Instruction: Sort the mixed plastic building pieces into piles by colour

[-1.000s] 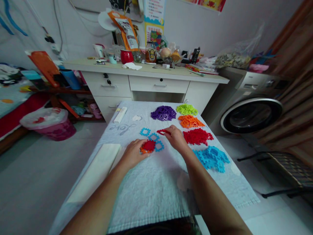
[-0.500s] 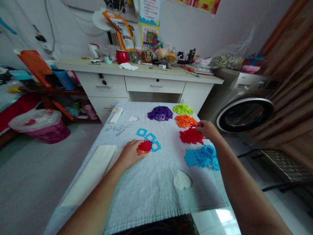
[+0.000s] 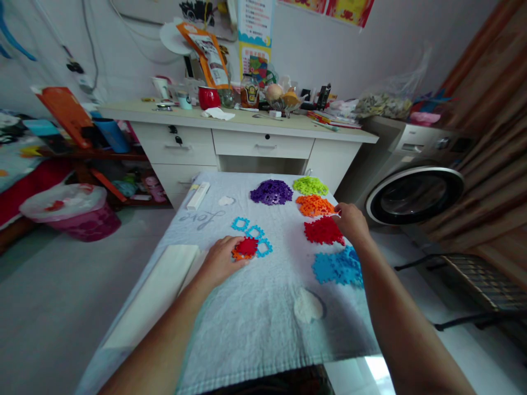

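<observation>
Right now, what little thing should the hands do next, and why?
Perhaps the right hand should pinch one piece from the red pile: its fingertips are at that pile's edge, though I can't tell whether they hold anything. Meanwhile, the left hand holds the red and orange pieces beside the blue frames.

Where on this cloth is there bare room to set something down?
The widest bare stretch of cloth lies between the left forearm and right forearm, toward the near edge. Another lies between the blue rings and red pile. Crowded: the right side, with green pile, orange pile, red pile and blue pile near the right hand; also around the left hand.
</observation>
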`<state>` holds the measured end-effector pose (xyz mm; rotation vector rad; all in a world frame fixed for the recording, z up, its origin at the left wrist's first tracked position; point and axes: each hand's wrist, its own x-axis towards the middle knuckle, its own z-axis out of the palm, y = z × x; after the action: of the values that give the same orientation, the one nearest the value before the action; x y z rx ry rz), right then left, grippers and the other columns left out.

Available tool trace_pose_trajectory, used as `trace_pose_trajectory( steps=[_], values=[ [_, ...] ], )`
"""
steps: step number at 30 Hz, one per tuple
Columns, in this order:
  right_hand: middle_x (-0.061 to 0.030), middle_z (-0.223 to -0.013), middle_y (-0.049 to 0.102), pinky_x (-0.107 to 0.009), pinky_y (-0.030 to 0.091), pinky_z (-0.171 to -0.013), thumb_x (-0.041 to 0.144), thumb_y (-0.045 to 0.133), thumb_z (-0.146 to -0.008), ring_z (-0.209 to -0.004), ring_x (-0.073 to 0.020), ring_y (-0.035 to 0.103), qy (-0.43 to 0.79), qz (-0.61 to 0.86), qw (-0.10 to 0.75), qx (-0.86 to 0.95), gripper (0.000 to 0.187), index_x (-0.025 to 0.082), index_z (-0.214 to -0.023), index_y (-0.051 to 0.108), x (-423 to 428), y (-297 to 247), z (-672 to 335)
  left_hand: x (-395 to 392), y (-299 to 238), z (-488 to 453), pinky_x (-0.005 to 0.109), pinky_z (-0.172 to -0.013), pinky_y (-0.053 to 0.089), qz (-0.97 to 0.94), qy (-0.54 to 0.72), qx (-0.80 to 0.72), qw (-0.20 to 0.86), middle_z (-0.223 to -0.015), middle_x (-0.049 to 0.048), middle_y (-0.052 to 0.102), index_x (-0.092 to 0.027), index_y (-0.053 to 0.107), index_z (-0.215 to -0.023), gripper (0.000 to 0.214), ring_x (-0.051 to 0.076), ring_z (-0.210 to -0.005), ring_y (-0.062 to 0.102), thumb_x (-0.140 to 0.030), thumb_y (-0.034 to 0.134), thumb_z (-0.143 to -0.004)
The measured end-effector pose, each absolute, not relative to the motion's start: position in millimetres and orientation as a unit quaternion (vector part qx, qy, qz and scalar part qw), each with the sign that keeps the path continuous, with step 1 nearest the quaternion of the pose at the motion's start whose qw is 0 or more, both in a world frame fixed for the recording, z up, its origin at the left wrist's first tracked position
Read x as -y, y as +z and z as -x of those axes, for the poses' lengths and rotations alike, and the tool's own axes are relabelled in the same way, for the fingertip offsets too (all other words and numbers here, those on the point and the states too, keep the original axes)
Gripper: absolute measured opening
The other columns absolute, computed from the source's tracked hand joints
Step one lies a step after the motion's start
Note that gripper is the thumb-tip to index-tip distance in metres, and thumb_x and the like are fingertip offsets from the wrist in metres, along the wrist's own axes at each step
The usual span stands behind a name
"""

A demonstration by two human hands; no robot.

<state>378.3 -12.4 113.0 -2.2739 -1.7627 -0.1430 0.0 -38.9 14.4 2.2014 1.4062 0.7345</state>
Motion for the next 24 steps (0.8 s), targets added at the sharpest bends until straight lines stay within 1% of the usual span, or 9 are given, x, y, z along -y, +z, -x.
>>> trace_pose_trajectory(
  steps=[4,6,9,11,13,15,18,24],
  values=[
    [-0.0101,-0.099,0.066,-0.029,0.043,-0.076,0.020,0.058,-0.085,-0.089,-0.0203,0.061,0.005,0.729,0.175,0.662,0.018,0.017,-0.099,0.068,17.9,113.2,-332.4,38.2,12.2,-0.4,0.041,-0.095,0.046,-0.795,0.267,-0.504,0.206,-0.118,0.0109,0.065,-0.018,0.059,-0.123,0.052,0.027,-0.109,0.060,-0.036,0.070,-0.076],
    [-0.0092,-0.099,0.067,-0.029,0.044,-0.079,0.018,0.059,-0.085,-0.090,-0.0199,0.061,0.052,0.684,0.194,0.701,0.018,0.017,-0.101,0.067,22.7,104.2,-299.0,38.6,13.0,-1.0,0.040,-0.096,0.046,-0.793,0.272,-0.505,0.207,-0.118,0.0105,0.065,-0.019,0.058,-0.123,0.052,0.027,-0.109,0.061,-0.036,0.070,-0.076],
    [-0.0096,-0.101,0.067,-0.030,0.044,-0.084,0.021,0.060,-0.087,-0.092,-0.0199,0.061,0.118,0.614,0.202,0.754,0.019,0.016,-0.104,0.067,31.8,80.8,-248.3,39.5,14.0,-2.1,0.042,-0.097,0.046,-0.787,0.281,-0.508,0.211,-0.120,0.0105,0.065,-0.019,0.057,-0.124,0.054,0.028,-0.110,0.061,-0.034,0.072,-0.074],
    [-0.0112,-0.109,0.066,-0.032,0.043,-0.093,0.023,0.060,-0.088,-0.103,-0.0216,0.059,0.142,0.567,0.205,0.785,0.023,0.016,-0.109,0.066,36.8,63.0,-222.5,39.6,13.0,-2.8,0.043,-0.098,0.045,-0.783,0.289,-0.510,0.210,-0.121,0.0106,0.065,-0.019,0.056,-0.126,0.057,0.028,-0.112,0.060,-0.033,0.073,-0.073],
    [-0.0131,-0.123,0.061,-0.036,0.040,-0.101,0.025,0.062,-0.087,-0.114,-0.0239,0.054,0.139,0.544,0.213,0.800,0.034,0.016,-0.120,0.062,39.4,47.1,-207.3,39.1,10.9,-3.5,0.043,-0.100,0.045,-0.778,0.295,-0.514,0.210,-0.121,0.0104,0.066,-0.019,0.056,-0.126,0.058,0.028,-0.112,0.060,-0.031,0.074,-0.072],
    [-0.0140,-0.132,0.056,-0.039,0.036,-0.105,0.026,0.062,-0.087,-0.122,-0.0256,0.049,0.133,0.538,0.222,0.802,0.043,0.015,-0.128,0.058,39.8,35.2,-201.9,38.5,9.0,-4.1,0.043,-0.100,0.045,-0.773,0.300,-0.517,0.213,-0.120,0.0103,0.066,-0.019,0.055,-0.127,0.061,0.027,-0.111,0.061,-0.030,0.074,-0.071],
    [-0.0138,-0.132,0.057,-0.041,0.035,-0.106,0.027,0.061,-0.087,-0.122,-0.0259,0.047,0.139,0.531,0.228,0.804,0.043,0.014,-0.128,0.058,38.3,24.9,-203.9,38.4,8.6,-4.6,0.043,-0.099,0.046,-0.769,0.306,-0.520,0.214,-0.121,0.0093,0.067,-0.020,0.054,-0.128,0.063,0.027,-0.109,0.062,-0.029,0.075,-0.070],
    [-0.0113,-0.122,0.060,-0.040,0.038,-0.100,0.026,0.063,-0.085,-0.113,-0.0246,0.050,0.148,0.528,0.257,0.796,0.033,0.017,-0.116,0.063,36.7,18.6,-205.6,40.5,13.4,-3.7,0.042,-0.097,0.046,-0.764,0.300,-0.534,0.203,-0.119,0.0090,0.067,-0.020,0.053,-0.129,0.063,0.027,-0.110,0.061,-0.030,0.074,-0.070]
  ],
)
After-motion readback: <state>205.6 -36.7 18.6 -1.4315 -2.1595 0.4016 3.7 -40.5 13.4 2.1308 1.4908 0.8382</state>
